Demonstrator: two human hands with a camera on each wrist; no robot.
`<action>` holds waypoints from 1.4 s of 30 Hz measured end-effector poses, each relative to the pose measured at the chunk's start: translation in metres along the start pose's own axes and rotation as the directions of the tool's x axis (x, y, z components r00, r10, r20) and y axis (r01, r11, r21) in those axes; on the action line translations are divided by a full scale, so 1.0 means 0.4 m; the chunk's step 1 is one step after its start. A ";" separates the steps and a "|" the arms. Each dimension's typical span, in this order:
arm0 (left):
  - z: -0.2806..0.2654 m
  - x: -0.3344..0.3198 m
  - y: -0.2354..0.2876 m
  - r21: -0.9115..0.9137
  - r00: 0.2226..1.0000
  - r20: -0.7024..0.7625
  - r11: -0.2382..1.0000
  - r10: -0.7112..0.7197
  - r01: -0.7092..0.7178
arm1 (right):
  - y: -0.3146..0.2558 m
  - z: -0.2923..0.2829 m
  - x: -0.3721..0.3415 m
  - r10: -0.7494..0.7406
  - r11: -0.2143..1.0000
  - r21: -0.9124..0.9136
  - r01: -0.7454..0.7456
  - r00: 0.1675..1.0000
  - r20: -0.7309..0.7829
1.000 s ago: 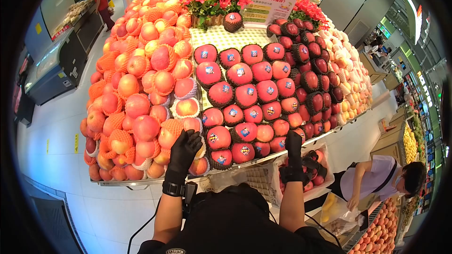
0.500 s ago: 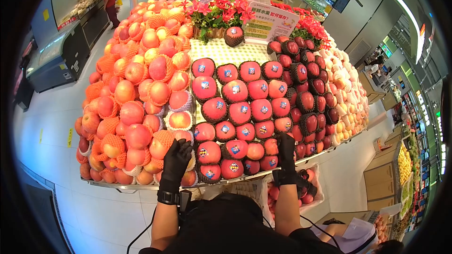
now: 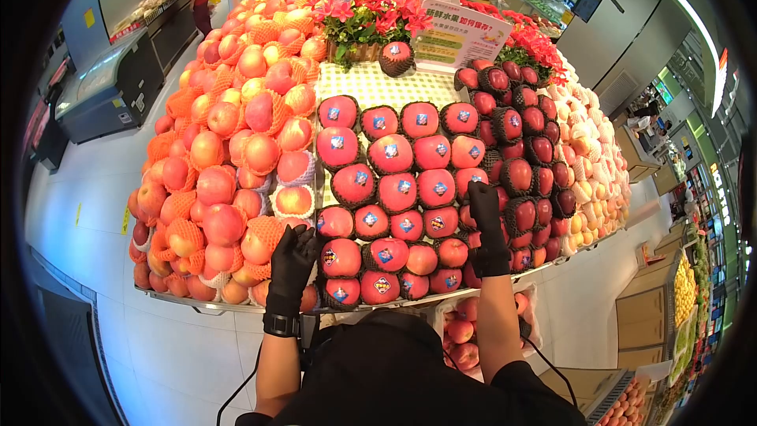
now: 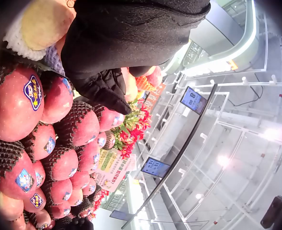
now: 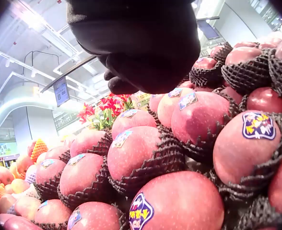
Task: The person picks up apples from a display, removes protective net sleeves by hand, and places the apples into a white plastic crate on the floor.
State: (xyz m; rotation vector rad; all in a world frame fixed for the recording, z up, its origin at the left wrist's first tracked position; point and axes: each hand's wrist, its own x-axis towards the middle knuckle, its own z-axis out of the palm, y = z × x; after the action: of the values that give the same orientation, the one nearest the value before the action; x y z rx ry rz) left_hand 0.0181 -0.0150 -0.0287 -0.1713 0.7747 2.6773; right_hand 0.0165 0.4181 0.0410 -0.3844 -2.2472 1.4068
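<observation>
Stickered apples (image 3: 393, 193) are ranged between the gloved left hand (image 3: 293, 263), loosely curled and empty, and the right hand (image 3: 486, 221), held above some of them. Its opening or hold cannot be told.

Matt black cloth covers the left fingers (image 3: 300, 238) and right fingers (image 3: 479, 199); beside both, the apples (image 5: 179, 201) have smooth, glossy skins, with shiny stickers (image 5: 258, 125) and rough, matt black foam netting (image 5: 153, 165); left of the left fingers, orange foam nets (image 3: 162, 146) look matt and bumpy; beyond the fingers are a matt, cloth-like covering (image 3: 367, 88) and a smooth, papery sign (image 3: 461, 34); nearer than the fingers, the counter (image 3: 206, 306) has a shiny metal edge
</observation>
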 end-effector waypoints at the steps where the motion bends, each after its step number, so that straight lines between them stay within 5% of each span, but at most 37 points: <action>1: 0.006 0.003 -0.005 0.039 0.999 0.011 0.999 0.030 -0.031 | -0.010 0.001 0.012 0.074 0.996 0.054 -0.077 0.996 0.045; 3: 0.021 0.005 -0.011 0.047 0.999 -0.006 0.998 0.051 -0.051 | -0.050 -0.005 0.030 0.213 0.961 0.145 -0.234 0.966 0.147; 10: -0.005 0.050 -0.029 -0.289 0.989 -0.082 0.953 -0.119 0.091 | -0.088 0.037 0.131 0.050 0.999 -0.029 -0.045 0.978 0.203; 13: 0.010 0.049 -0.039 0.017 0.996 -0.052 0.998 0.067 -0.067 | -0.066 0.064 0.193 -0.078 0.989 -0.098 0.114 0.945 0.317; 15: 0.007 0.054 -0.039 0.022 0.997 -0.027 0.997 0.079 -0.078 | -0.066 0.070 0.243 -0.075 0.981 -0.136 0.138 0.917 0.393; 16: 0.004 0.057 -0.040 0.043 0.996 -0.016 0.995 0.092 -0.091 | -0.084 0.073 0.266 -0.183 0.915 -0.260 0.310 0.891 0.416; 19: 0.003 0.067 -0.043 0.048 0.994 -0.011 0.993 0.108 -0.108 | -0.103 0.096 0.350 -0.325 0.865 -0.219 0.451 0.836 0.442; 22: 0.059 0.057 -0.022 -0.297 0.994 -0.106 0.955 -0.032 0.000 | -0.125 0.111 0.438 -0.349 0.768 -0.374 0.521 0.829 0.438; 24: 0.070 0.061 -0.019 -0.315 0.991 -0.125 0.949 -0.054 0.011 | -0.136 0.131 0.499 -0.305 0.708 -0.501 0.498 0.856 0.418; 27: 0.082 0.065 -0.016 -0.303 0.990 -0.129 0.953 -0.060 0.019 | -0.142 0.167 0.597 -0.455 0.553 -0.533 0.640 0.768 0.451; 31: 0.084 0.080 -0.022 -0.316 0.983 -0.170 0.948 -0.075 0.017 | -0.207 0.224 0.675 -0.242 0.511 -0.681 0.525 0.848 0.472; 35: 0.092 0.074 -0.014 -0.360 0.986 -0.113 0.930 -0.122 0.074 | -0.203 0.289 0.754 -0.308 0.350 -0.719 0.600 0.799 0.517; 42: 0.099 0.080 -0.017 -0.337 0.967 -0.209 0.939 -0.145 0.068 | -0.172 0.419 0.870 -0.242 0.398 -0.731 0.554 0.832 0.499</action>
State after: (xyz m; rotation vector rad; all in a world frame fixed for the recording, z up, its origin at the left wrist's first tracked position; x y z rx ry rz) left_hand -0.0101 0.0211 -0.0053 -0.6001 0.3599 2.6912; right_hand -0.3674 0.4196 0.1211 0.1506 -2.9092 -0.0455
